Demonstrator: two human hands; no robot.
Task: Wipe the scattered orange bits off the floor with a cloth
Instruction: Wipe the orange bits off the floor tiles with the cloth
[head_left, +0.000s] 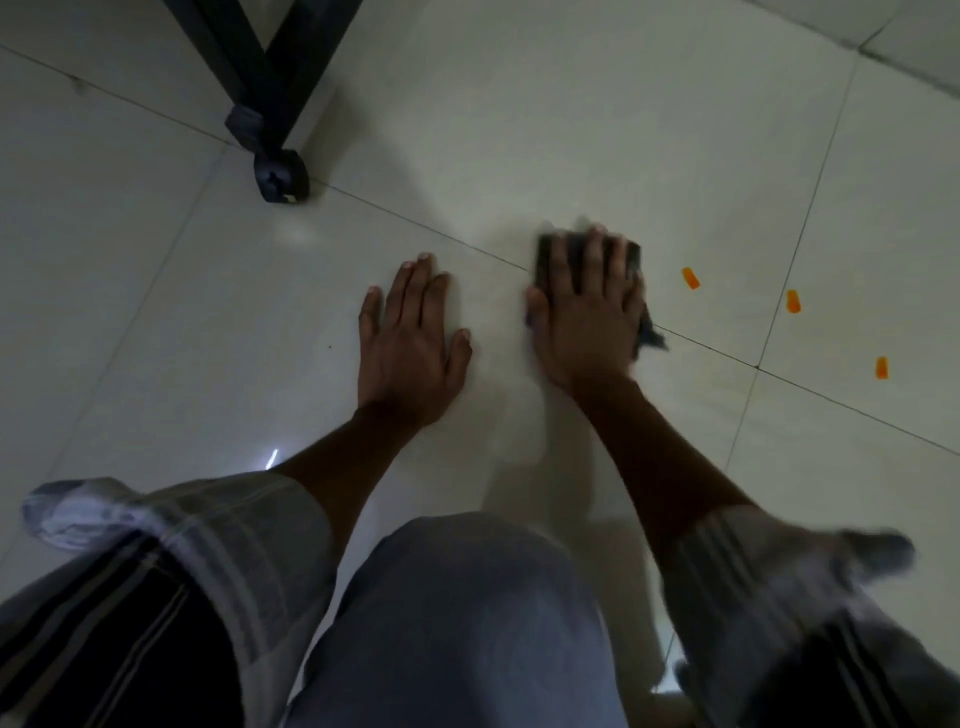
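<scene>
The floor tiles (571, 130) were off-white with dark grout lines. The cloth (545, 254) was dark grey, the bits (690, 278) orange, the caster (280, 179) black, the rolled sleeves (234, 530) pale with darker stripes.

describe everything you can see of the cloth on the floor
The cloth is a small dark, grey-black rag, lying flat on the pale floor tile. The right hand presses on it with straight, spread fingers, covering most of it. Its far edge shows beyond the fingertips, and a frayed corner sticks out at the hand's right side.

Single head-worn camera, wide-angle, looking steeply down over bent knee (457, 597) at tiled floor (519, 130), close; no second view.
</scene>
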